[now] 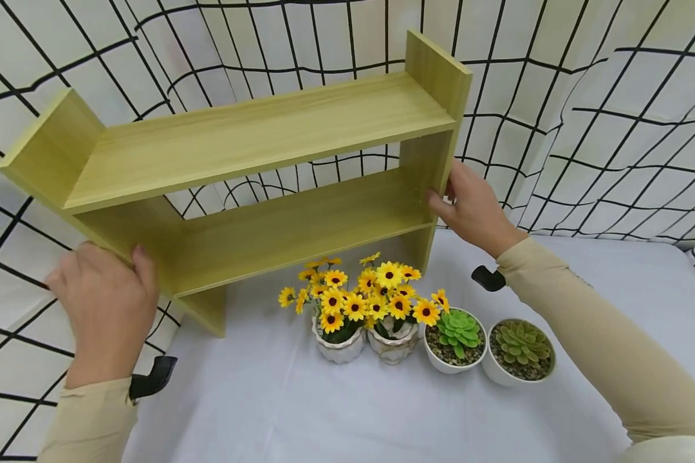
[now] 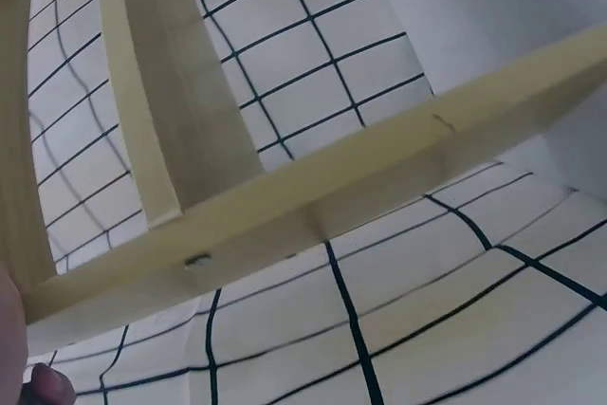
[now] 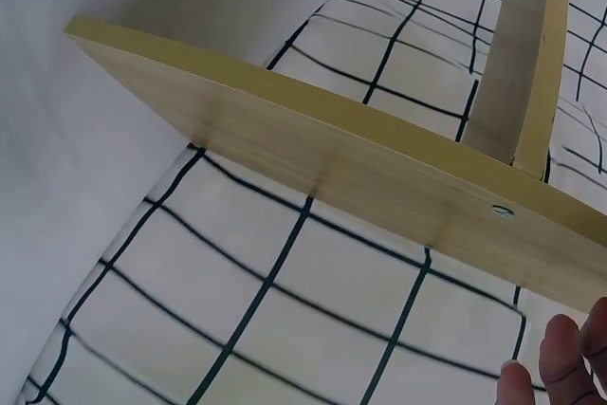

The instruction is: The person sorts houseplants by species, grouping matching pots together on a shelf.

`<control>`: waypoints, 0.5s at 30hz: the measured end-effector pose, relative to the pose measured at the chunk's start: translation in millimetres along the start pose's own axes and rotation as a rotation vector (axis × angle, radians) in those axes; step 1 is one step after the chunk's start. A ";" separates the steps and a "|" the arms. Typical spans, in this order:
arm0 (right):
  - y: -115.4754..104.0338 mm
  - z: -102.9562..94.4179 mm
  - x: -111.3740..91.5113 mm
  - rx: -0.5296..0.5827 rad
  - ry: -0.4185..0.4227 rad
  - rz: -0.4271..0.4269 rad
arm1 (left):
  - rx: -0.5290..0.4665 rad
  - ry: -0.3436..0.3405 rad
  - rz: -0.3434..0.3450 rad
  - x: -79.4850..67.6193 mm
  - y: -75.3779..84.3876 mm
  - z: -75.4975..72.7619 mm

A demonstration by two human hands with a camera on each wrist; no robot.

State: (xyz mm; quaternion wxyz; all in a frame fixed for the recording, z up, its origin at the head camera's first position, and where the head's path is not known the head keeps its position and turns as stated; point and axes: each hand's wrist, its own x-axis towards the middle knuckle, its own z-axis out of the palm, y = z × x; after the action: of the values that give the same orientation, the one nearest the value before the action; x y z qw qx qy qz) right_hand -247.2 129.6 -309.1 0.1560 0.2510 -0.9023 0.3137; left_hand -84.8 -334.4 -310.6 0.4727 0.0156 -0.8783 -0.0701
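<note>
A light wooden two-tier shelf (image 1: 266,138) stands slantwise in the head view, its left side nearer to me. My left hand (image 1: 107,302) grips the left side panel (image 2: 313,196), thumb on the inner side. Around the front edge of the right side panel (image 3: 332,154) my right hand (image 1: 477,206) holds on, its thumb inside; some of its fingertips (image 3: 560,358) show low in the right wrist view. Both tiers carry nothing. Whether the shelf's feet touch the table, I cannot tell.
Two pots of yellow flowers (image 1: 338,350) (image 1: 394,350) stand in front of the shelf. To their right are two white pots with succulents (image 1: 459,331) (image 1: 521,342). A white cloth covers the table (image 1: 324,411). Behind hangs a white curtain with black grid lines (image 1: 614,128).
</note>
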 end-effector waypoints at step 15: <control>30.3 -44.6 -66.1 -0.112 0.109 0.080 | -0.134 -0.127 0.142 43.5 34.0 71.2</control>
State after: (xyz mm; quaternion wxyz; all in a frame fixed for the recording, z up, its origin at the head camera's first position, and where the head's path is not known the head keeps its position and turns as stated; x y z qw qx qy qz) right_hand -203.8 202.3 -319.3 0.2063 0.1883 -0.9179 0.2820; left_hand -166.8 -297.1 -308.5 0.4199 -0.0827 -0.8987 -0.0957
